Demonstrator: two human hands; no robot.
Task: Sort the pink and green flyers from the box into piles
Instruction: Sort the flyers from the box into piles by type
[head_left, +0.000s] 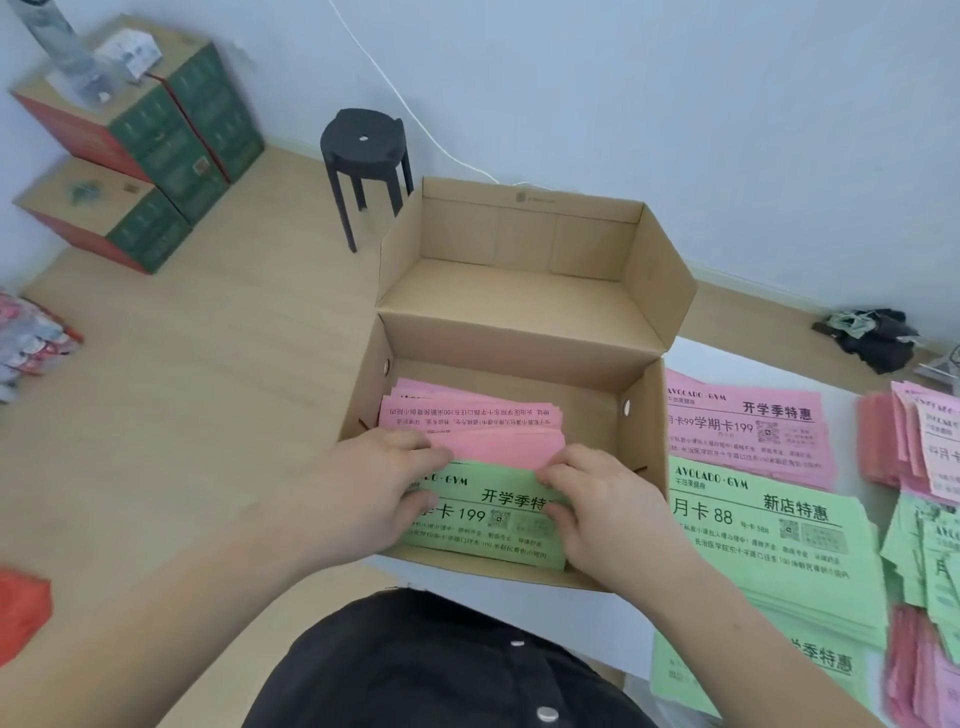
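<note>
- Green flyer (483, 519), against the box's near wall, is thin printed paper: light, limp, and likely to crease or slide off its neighbours, so its edges look like the best place to take it.
- Left hand (374, 483) and right hand (608, 504) pinch its upper corners, thumbs on the printed face and fingers curled behind.
- Cardboard box (644, 436), lid flipped back, holds a leaning stack of pink flyers (467, 423) just behind the green one; its right part shows bare cardboard.
- Outside on the right, a pink pile (753, 431) lies beyond a green pile (779, 535), with mixed heaps (930, 467) further right.
</note>
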